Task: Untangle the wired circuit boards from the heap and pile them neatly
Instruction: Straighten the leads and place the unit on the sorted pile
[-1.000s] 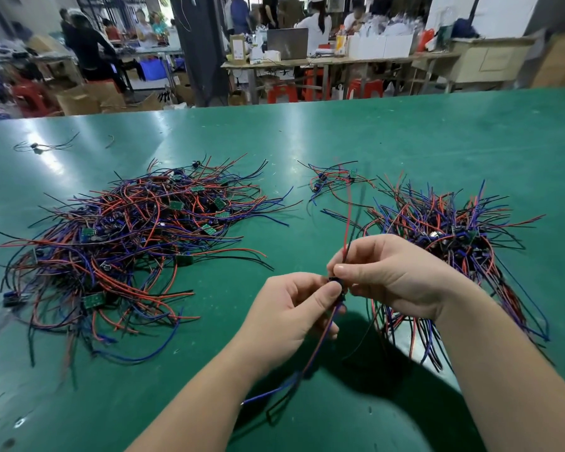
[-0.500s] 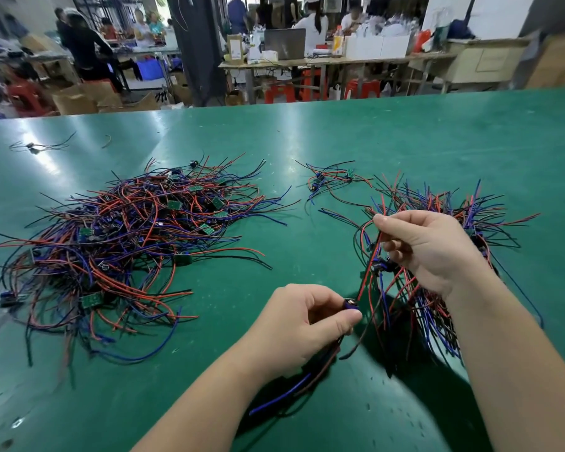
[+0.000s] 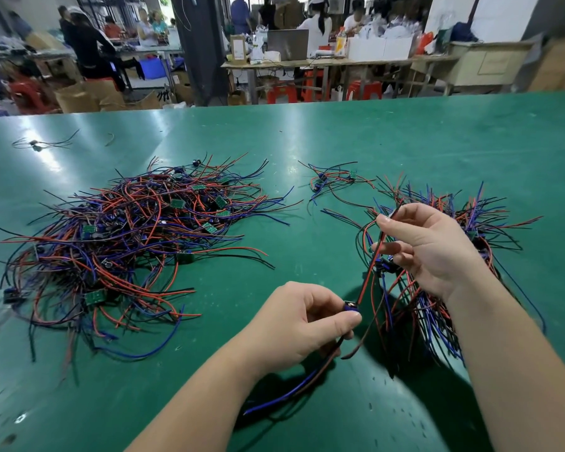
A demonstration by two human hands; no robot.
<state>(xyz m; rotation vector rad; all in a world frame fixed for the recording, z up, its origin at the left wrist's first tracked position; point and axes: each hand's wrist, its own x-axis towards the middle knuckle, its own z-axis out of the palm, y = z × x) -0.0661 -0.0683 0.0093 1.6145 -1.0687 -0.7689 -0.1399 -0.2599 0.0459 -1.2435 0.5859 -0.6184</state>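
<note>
Green bench (image 3: 405,141) fills the foreground of a busy workshop. The left hand (image 3: 300,324) curls its fingers tight, thumb and forefinger pinching a small circuit board (image 3: 351,307). Its red wire (image 3: 371,267) runs straight up and rightward to the right hand (image 3: 428,246), pinched at thumb-tip. The heap (image 3: 128,243) lies well left of the left fingers. A second bundle (image 3: 480,216) lies just behind the right fingers.

A factory assembly floor — long green worktable (image 3: 405,141), cardboard boxes (image 3: 79,99), red stools (image 3: 279,93), workers at benches (image 3: 307,65).
</note>
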